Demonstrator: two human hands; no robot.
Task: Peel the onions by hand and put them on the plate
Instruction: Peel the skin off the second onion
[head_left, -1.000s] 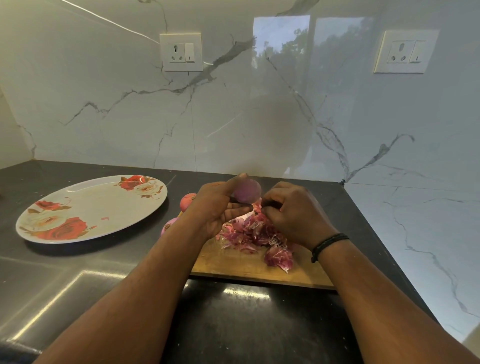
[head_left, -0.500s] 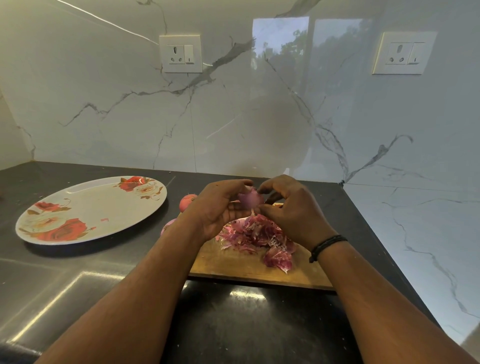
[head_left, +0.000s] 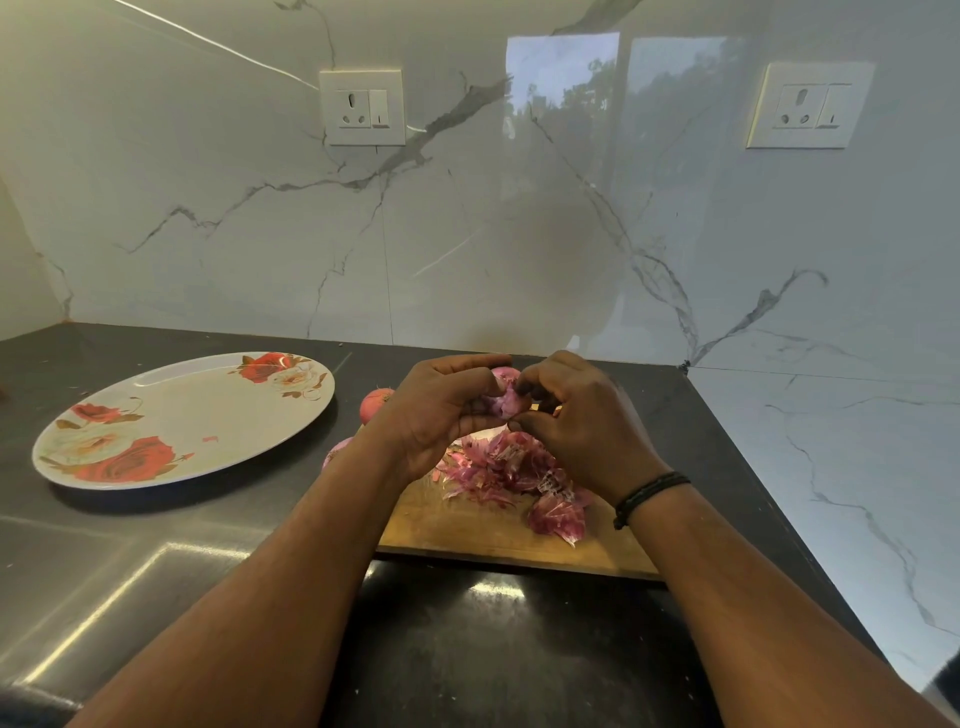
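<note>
While both hands (head_left: 441, 410) grip onion (head_left: 506, 397), plate (head_left: 171, 415) apart

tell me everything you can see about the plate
The plate is a large, round, shallow dish, white and glossy, likely ceramic or melamine, printed with red and cream roses and brownish leaves near its far and near edges. It lies flat on the dark counter, left of the cutting board and clear of both hands. No onion lies on it; only a small pinkish scrap, perhaps peel, sits right of centre.

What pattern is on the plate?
Red and cream roses with brownish leaves on a white plate, seen in the head view.
</note>
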